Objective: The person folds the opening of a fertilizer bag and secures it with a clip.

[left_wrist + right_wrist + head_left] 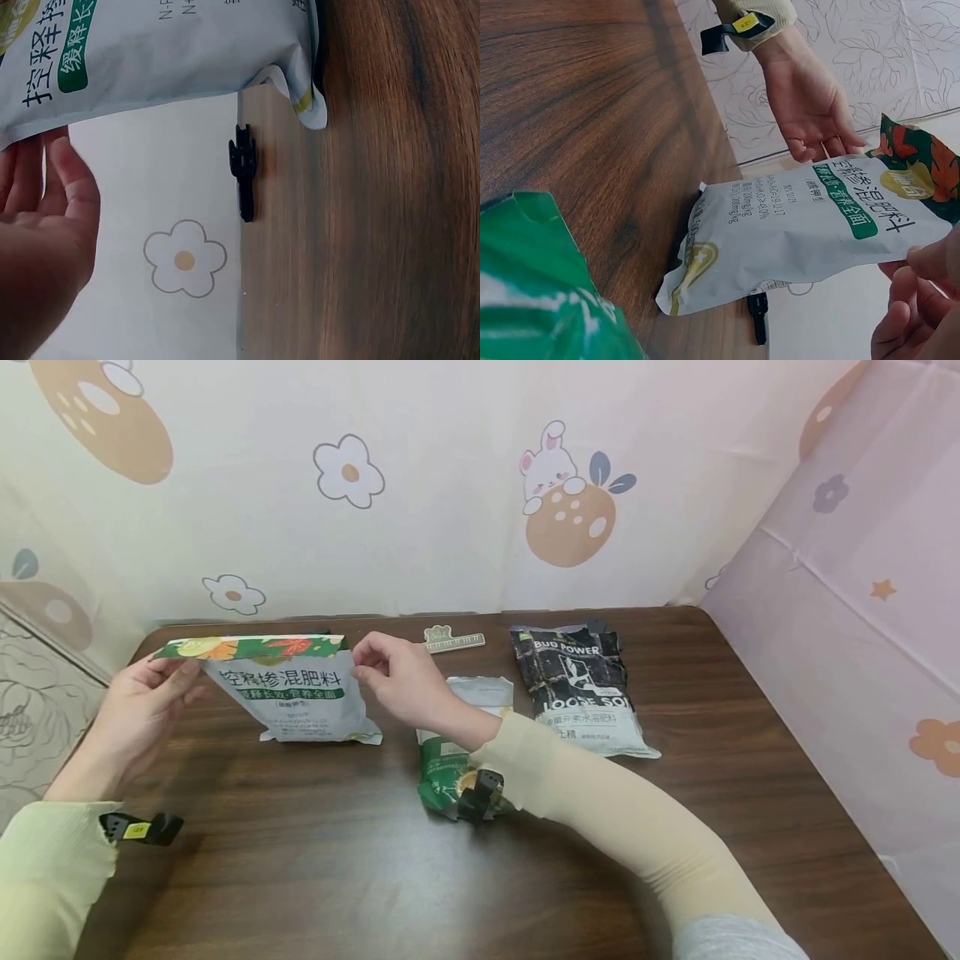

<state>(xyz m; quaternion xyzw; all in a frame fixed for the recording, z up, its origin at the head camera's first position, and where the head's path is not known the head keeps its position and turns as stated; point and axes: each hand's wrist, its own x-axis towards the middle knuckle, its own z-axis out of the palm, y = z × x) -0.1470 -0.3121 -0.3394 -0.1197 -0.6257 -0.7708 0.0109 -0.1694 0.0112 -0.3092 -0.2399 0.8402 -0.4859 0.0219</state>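
A white fertilizer bag (pixel 292 693) with a green floral top band stands tilted at the table's left, its bottom edge at the wood. My left hand (pixel 146 710) pinches its upper left edge, thumb in front. At the upper right edge my right hand (pixel 408 681) pinches the bag between thumb and curled fingers, seen also in the right wrist view. The floral top (pixel 922 169) bends away from the printed front. In the left wrist view the bag (pixel 172 52) hides part of the left hand's fingertips (pixel 71 165).
A green and white bag (pixel 442 764) lies partly under my right forearm. To its right is a black and white bag (pixel 577 681). A pale ruler-marked clip (pixel 456 641) lies at the back; a black forked piece (pixel 243 169) lies by the table's back edge.
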